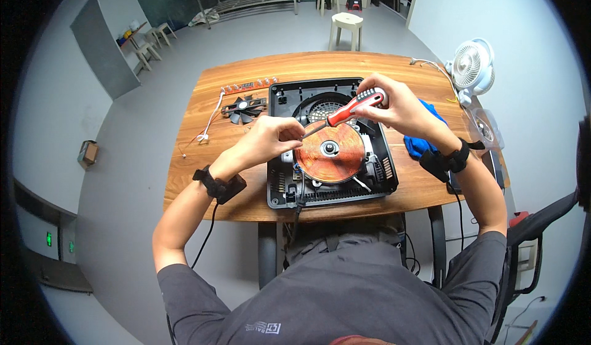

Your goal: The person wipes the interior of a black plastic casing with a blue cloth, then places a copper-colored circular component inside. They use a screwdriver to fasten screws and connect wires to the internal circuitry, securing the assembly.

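Working at a rounded wooden tabletop [203, 179], we have an opened black plastic induction cooker housing [385, 176] lying flat at its middle. Inside it sits a round copper-coloured coil disc [335, 163], with a black round fan grille [323, 108] behind it. Our right hand [394, 105] is clenched around the red-and-black handle of a screwdriver [354, 106], held above the housing's far half, shaft slanting down-left toward the coil's upper left edge. Our left hand [271, 139] pinches at the shaft's tip with curled fingertips, beside the coil rim. A crumpled blue cloth [418, 145] lies right of the housing. Left of it: a loose black fan [244, 108], then a narrow orange circuit strip [249, 86].
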Available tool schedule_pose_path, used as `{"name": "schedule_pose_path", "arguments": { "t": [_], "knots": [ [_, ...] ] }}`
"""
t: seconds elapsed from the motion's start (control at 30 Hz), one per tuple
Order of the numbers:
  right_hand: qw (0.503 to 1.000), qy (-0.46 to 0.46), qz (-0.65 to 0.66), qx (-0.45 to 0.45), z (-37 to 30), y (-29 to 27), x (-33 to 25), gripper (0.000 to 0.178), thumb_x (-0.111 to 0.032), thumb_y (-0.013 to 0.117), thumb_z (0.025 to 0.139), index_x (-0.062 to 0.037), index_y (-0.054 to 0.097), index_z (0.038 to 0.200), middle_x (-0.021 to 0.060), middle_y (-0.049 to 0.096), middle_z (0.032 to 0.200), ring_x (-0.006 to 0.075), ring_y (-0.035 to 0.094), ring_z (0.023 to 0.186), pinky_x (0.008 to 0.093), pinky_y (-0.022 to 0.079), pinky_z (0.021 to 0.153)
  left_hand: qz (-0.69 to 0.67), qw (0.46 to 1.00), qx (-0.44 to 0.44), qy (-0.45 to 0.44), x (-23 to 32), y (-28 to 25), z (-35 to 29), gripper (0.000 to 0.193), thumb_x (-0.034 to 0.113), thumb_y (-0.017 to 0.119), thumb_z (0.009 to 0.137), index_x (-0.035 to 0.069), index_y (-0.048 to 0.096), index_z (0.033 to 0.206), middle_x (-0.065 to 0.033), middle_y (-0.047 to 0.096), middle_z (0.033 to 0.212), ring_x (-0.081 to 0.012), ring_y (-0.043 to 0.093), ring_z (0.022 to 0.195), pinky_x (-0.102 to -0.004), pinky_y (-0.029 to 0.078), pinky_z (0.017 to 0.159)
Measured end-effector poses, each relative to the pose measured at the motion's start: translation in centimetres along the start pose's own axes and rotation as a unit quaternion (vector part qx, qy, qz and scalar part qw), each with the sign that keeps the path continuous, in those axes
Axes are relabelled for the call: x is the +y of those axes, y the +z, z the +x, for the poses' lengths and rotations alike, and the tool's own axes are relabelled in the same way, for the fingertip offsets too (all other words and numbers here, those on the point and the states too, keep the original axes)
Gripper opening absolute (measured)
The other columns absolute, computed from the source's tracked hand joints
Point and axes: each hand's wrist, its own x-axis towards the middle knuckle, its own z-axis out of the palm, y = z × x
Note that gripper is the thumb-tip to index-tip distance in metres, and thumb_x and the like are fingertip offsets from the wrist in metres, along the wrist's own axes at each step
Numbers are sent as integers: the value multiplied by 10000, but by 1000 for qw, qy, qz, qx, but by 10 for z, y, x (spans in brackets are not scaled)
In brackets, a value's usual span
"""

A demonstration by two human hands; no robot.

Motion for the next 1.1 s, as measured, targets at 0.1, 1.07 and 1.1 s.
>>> {"name": "schedule_pose_path", "arguments": {
  "t": [0.1,1.07,1.1],
  "knots": [
    [997,5,75,-5,0,-3,1,346,-209,769,934,-61,577,1180,-22,601,761,30,550,620,205,433,503,-38,998,-45,-2,11,9,5,199,49,778,866,-10,705,1043,-90,771,921,-147,742,850,-293,597,775],
    [981,-167,-38,-86,-6,17,-50,500,-196,832,856,-85,548,1252,82,642,872,153,603,672,283,514,604,35,984,-136,107,23,32,-5,196,83,828,784,36,729,947,-121,714,894,-277,704,850,-382,558,773],
    [981,-171,-35,-81,-7,18,-51,495,-199,834,854,-85,550,1244,81,640,866,155,602,669,285,513,603,35,984,-136,113,26,31,-4,196,82,823,790,31,734,957,-126,716,873,-276,710,836,-377,563,764]
  ]
}}
